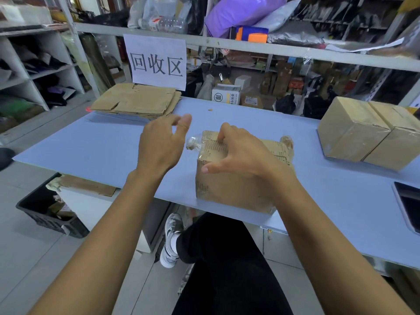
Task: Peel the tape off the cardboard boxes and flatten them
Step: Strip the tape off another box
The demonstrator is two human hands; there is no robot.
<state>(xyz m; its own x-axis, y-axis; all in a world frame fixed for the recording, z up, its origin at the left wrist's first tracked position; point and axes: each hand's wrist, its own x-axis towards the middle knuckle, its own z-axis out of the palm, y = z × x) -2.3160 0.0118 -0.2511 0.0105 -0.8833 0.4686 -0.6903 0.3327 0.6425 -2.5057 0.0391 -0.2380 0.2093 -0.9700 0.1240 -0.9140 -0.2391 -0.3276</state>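
A small brown cardboard box (236, 178) sits at the near edge of the pale blue table (109, 144), directly in front of the person. Its faces are dull and scuffed, printed with rows of dark dashes, and crumpled clear tape (193, 143) sticks up from its far left corner. The right hand (241, 151) grips the box from above, fingers curled over the top edge and thumb pressed against the front face. The left hand (162, 142) hovers just left of the box, fingers spread and relaxed, holding nothing.

Well apart on the right stand two larger boxes (368, 133), side by side and touching, smooth and glossy with tape. At the far left of the table lies a stack of flattened cardboard (138, 102), below a white paper sign (156, 62). A dark phone (409, 205) lies at the table's right edge.

On the floor to the left, a black plastic crate (50, 212) holds cardboard scraps and crumpled tape.
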